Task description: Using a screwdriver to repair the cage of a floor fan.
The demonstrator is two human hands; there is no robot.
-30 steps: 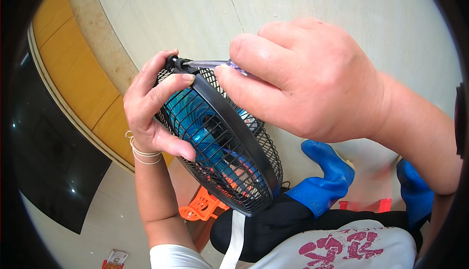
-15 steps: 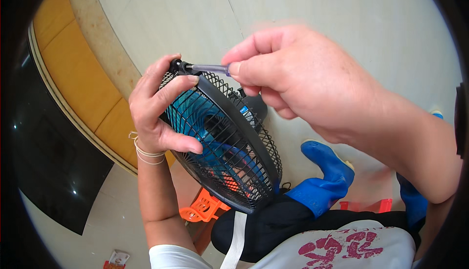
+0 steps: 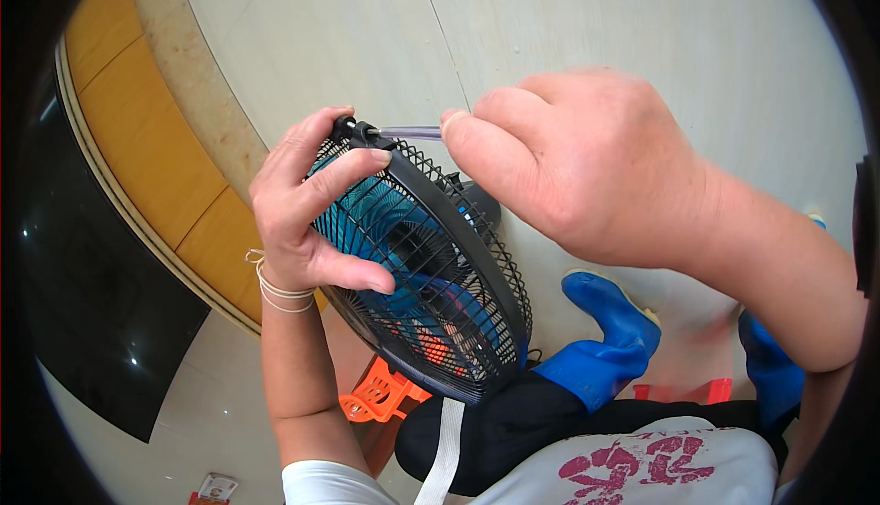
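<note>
The left hand [image 3: 307, 216] clamped the rim of the fan [image 3: 426, 267], thumb across the near face of the grille and fingers curled over its top edge, so the round cage stood steady on edge above the lap. That grip put the black clip [image 3: 353, 129] at the rim's far top within easy reach of the other hand. The right hand [image 3: 587, 170] was closed on a screwdriver [image 3: 408, 133], whose slim, clear-looking shaft ran left from the fingertips to the clip; the handle was buried in the fist, and whether the tip sat in a screw could not be told. The two hands were near each other but not touching, each shut on its own thing.

The fan sat mid-scene, tilted, its grille facing near and left. The cage was thin black wire in close rings and spokes, ringed by a smooth black plastic band. Behind the wire showed glossy blue blades around a dark hub, with a patch of orange lower down. A pale band [image 3: 275, 290] circled the left wrist.

Below lay dark trousers [image 3: 513, 422], blue rubber boots [image 3: 610, 335] with a dull sheen, and a white shirt [image 3: 642, 468] with a red print. An orange plastic stool [image 3: 376, 395] stood near left on the pale, smooth floor [image 3: 348, 38], which met a yellow band and a dark polished slab at far left.
</note>
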